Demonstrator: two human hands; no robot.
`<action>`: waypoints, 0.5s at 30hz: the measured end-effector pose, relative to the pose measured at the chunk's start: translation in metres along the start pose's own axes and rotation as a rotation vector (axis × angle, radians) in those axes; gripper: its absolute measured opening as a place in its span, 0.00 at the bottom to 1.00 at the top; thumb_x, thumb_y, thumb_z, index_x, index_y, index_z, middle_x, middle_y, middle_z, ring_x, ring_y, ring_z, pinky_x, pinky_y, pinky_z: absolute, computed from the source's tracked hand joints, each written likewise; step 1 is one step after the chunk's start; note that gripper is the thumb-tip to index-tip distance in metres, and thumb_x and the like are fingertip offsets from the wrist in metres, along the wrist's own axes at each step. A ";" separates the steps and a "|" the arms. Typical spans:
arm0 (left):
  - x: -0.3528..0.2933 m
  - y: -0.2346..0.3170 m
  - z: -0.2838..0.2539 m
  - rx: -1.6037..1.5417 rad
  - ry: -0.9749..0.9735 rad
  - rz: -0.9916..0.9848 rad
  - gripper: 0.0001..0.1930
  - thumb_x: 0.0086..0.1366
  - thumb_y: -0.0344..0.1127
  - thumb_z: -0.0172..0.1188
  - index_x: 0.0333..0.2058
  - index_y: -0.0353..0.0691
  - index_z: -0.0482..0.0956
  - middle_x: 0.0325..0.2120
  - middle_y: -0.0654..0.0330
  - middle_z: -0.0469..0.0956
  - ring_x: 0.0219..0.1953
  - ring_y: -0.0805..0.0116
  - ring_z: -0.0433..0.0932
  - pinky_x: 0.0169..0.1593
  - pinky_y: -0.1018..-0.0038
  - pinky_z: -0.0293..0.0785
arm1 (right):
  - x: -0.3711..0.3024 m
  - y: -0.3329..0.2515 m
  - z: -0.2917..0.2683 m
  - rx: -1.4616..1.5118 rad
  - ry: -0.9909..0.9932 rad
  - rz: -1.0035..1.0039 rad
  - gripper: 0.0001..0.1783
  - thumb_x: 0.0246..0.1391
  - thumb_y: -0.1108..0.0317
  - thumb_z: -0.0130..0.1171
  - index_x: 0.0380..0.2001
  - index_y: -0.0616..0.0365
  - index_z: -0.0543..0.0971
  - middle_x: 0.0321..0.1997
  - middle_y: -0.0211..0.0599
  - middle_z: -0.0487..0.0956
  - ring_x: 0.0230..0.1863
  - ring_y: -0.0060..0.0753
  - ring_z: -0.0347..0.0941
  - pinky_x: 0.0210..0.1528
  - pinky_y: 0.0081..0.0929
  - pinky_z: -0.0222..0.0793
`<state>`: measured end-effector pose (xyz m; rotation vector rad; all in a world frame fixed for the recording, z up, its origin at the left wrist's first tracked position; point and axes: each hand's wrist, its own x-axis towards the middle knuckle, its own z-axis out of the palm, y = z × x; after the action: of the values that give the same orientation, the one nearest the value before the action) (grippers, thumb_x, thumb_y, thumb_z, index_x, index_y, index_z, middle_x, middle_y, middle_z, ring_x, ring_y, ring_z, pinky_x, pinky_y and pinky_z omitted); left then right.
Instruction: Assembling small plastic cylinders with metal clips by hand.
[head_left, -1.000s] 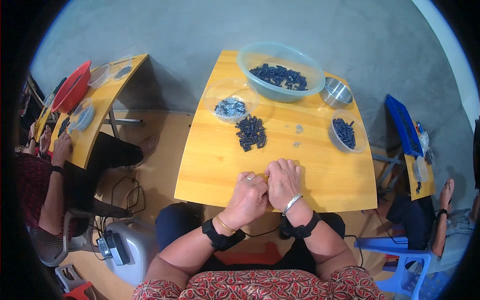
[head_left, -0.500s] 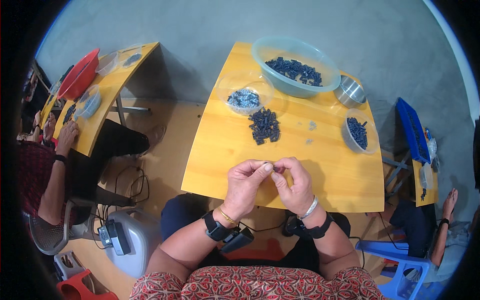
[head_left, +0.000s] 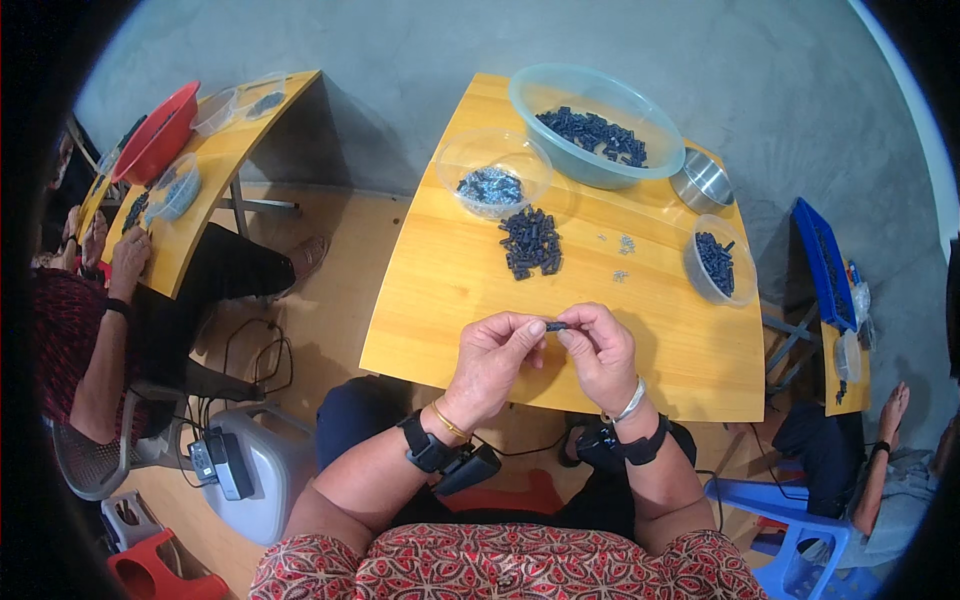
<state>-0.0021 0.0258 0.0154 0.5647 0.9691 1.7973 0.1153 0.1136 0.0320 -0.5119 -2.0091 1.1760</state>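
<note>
Between my fingertips, above the near part of the yellow table (head_left: 450,330), is a small black cylindrical part (head_left: 556,326). My left hand (head_left: 496,358) pinches one end of it, and my right hand (head_left: 600,358) pinches the other. Beyond my hands lies a loose pile of black parts (head_left: 530,242). Behind that pile, a clear bowl (head_left: 493,165) holds small shiny metal pieces and some dark ones. A few tiny silvery pieces (head_left: 627,244) lie on the wood to the right of the pile.
At the back stands a large pale-green basin (head_left: 596,170) of black parts, with a steel bowl (head_left: 701,182) beside it. A clear tub (head_left: 722,262) of black parts sits at the right edge. Other people work at tables on both sides; a red basin (head_left: 157,132) is on the left one.
My hands have drawn slightly apart, the right one moving rightward, and the black part now shows between them. The whole view has shifted a little.
</note>
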 end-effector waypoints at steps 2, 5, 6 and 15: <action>0.000 0.000 0.000 -0.012 0.000 -0.006 0.07 0.60 0.31 0.54 0.29 0.33 0.76 0.20 0.65 0.73 0.21 0.80 0.68 0.27 0.84 0.66 | 0.000 0.001 0.000 0.017 -0.010 0.002 0.05 0.47 0.78 0.52 0.31 0.62 0.71 0.26 0.34 0.72 0.26 0.24 0.69 0.30 0.18 0.65; 0.003 -0.001 -0.001 0.043 -0.029 0.021 0.06 0.61 0.30 0.52 0.31 0.32 0.75 0.22 0.63 0.73 0.23 0.76 0.70 0.28 0.81 0.69 | 0.001 0.000 -0.002 0.017 -0.021 0.010 0.06 0.47 0.79 0.53 0.31 0.62 0.71 0.26 0.34 0.72 0.27 0.24 0.69 0.31 0.18 0.65; 0.002 -0.001 0.001 0.040 -0.036 0.023 0.06 0.61 0.30 0.52 0.31 0.32 0.75 0.22 0.63 0.73 0.23 0.76 0.70 0.28 0.81 0.69 | 0.002 -0.002 -0.003 0.016 -0.017 -0.006 0.06 0.47 0.78 0.53 0.31 0.62 0.71 0.26 0.34 0.72 0.27 0.24 0.69 0.31 0.18 0.66; 0.000 -0.001 -0.004 0.193 -0.088 0.038 0.08 0.60 0.31 0.53 0.34 0.32 0.76 0.22 0.64 0.73 0.24 0.79 0.70 0.29 0.83 0.68 | 0.027 -0.014 -0.093 -0.755 0.507 -0.115 0.04 0.49 0.74 0.52 0.29 0.60 0.75 0.26 0.35 0.73 0.28 0.29 0.69 0.33 0.24 0.65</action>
<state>-0.0045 0.0247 0.0119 0.7806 1.0836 1.7073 0.1696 0.1772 0.0831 -0.9353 -1.9299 0.1375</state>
